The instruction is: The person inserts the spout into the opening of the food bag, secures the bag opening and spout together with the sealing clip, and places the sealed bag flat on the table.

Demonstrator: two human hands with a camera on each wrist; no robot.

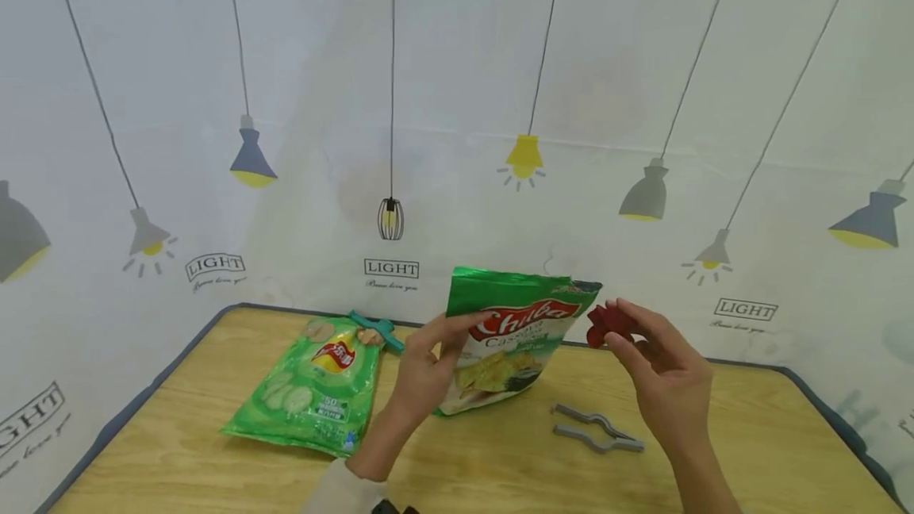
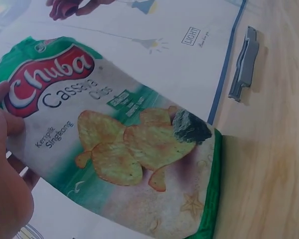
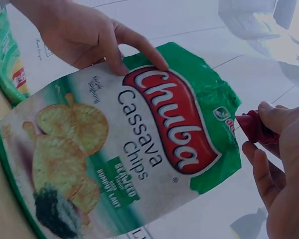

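My left hand [image 1: 426, 371] grips the left side of a green and white bag of Chuba cassava chips [image 1: 510, 339], which stands upright with its green top edge raised. In the left wrist view the bag's printed front [image 2: 124, 144] fills the middle. Between thumb and fingers, my right hand [image 1: 667, 375] pinches a small dark red clip [image 1: 609, 324] close to the bag's upper right corner. The right wrist view shows the red clip's tip [image 3: 246, 125] by that top edge; whether they touch, I cannot tell.
Left on the wooden table [image 1: 178, 419] lies a green bag of potato chips [image 1: 314, 387], with a teal clip [image 1: 382, 330] at its top corner. A grey clip [image 1: 598, 428] lies spread on the table below the right hand. Behind stands a lamp-printed wall covering [image 1: 457, 101].
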